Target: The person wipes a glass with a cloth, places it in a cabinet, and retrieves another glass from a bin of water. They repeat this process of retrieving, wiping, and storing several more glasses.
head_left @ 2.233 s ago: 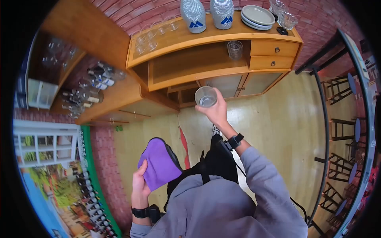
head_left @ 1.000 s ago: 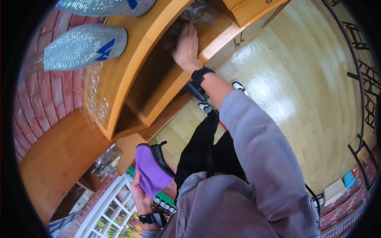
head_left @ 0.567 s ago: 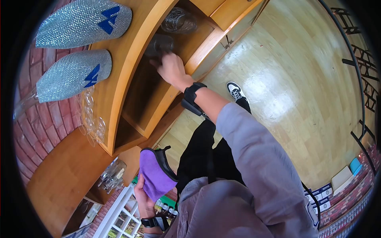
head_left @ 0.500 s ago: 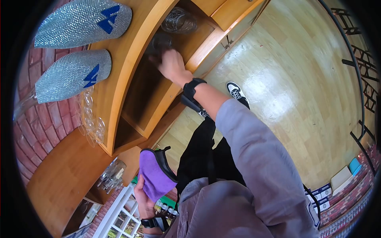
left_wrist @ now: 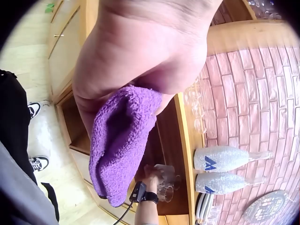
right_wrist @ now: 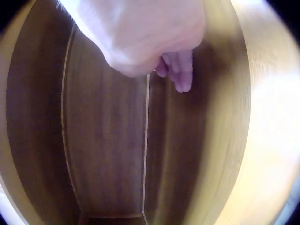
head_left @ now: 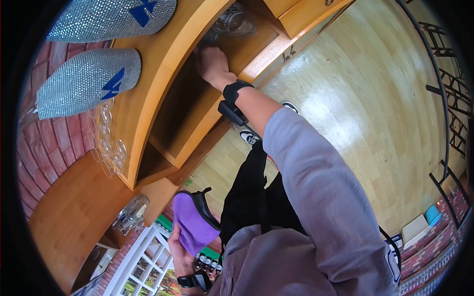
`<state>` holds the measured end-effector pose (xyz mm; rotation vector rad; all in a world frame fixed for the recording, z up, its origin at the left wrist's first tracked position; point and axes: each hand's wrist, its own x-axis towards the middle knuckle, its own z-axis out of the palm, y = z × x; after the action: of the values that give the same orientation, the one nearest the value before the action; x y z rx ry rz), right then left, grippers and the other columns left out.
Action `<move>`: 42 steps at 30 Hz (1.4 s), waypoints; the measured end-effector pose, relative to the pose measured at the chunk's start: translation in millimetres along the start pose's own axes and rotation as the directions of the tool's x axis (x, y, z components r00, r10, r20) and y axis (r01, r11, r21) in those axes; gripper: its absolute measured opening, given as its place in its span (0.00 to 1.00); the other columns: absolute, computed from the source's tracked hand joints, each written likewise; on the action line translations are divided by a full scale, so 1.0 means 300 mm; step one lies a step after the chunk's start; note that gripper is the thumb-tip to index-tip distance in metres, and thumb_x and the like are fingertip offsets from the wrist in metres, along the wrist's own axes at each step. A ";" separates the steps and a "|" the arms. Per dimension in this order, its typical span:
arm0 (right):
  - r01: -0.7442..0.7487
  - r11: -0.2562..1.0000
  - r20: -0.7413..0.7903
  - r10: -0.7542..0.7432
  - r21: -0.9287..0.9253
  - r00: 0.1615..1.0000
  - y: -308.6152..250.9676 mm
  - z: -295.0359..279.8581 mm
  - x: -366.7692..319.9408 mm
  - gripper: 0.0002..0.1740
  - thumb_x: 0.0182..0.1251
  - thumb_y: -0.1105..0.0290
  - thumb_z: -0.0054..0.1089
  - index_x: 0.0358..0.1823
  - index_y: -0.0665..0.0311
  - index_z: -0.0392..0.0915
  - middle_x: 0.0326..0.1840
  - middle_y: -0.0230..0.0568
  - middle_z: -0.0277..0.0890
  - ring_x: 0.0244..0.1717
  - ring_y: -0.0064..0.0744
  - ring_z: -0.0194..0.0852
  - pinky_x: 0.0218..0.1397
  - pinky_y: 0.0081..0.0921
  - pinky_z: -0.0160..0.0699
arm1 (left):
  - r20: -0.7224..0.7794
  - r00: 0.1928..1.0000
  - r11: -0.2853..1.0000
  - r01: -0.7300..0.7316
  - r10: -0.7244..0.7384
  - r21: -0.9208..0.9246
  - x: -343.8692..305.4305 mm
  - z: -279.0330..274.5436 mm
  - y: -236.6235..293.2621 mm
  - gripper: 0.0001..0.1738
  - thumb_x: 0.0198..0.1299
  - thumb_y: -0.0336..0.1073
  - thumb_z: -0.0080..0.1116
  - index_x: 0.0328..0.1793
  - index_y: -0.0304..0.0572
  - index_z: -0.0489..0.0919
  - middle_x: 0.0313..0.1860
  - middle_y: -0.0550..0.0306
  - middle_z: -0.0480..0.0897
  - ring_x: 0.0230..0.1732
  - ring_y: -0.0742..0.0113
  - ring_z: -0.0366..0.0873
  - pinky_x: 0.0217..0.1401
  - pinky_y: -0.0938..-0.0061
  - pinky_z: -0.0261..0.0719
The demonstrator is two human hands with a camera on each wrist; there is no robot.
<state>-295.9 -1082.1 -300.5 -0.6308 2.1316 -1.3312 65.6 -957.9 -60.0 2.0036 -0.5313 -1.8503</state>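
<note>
My left hand (head_left: 181, 250) holds a purple plush cloth (head_left: 195, 224) with black trim and a small black loop, pinching its lower left side. Its fuzzy folds hang below that hand in the left wrist view. My right hand (head_left: 216, 66) reaches into the wooden cabinet's open compartment (head_left: 170, 123). A clear drinking glass (left_wrist: 165, 172) stands right at its fingers in the left wrist view. In the right wrist view a few fingertips (right_wrist: 184, 84) point down, while the glass is hidden; I cannot tell whether they grip it. A second glass (head_left: 238, 20) stands close by, deeper in the shelf.
Two glittering silver bottles (head_left: 89, 81) with blue logos stand on the cabinet top, beside upturned stemmed glasses (head_left: 111, 153). Stacked plates (left_wrist: 204, 206) are farther along. A brown counter (head_left: 74, 217) adjoins the cabinet, and a drawer (head_left: 316, 17) sits beside the compartment. Black stools (head_left: 452, 113) stand at right.
My right hand has carried a glass from in front of the cabinet into its compartment, and has lately shifted slightly deeper. The head view has turned. My left hand still holds the cloth.
</note>
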 end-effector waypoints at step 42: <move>-0.089 0.996 -0.081 0.086 -0.026 0.993 0.179 -0.198 0.105 0.15 0.52 0.63 0.59 0.21 0.72 0.78 0.20 0.51 0.77 0.26 0.45 0.80 0.38 0.33 0.78 | 0.011 0.999 0.991 -0.037 0.039 -0.130 -0.111 -0.024 -0.233 0.24 0.67 0.40 0.44 0.65 0.36 0.65 0.62 0.51 0.71 0.62 0.59 0.70 0.68 0.65 0.63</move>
<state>-363.9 -1041.8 -334.1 -0.4973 2.2206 -1.2994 72.6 -880.7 -65.9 1.8856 -0.4376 -1.8277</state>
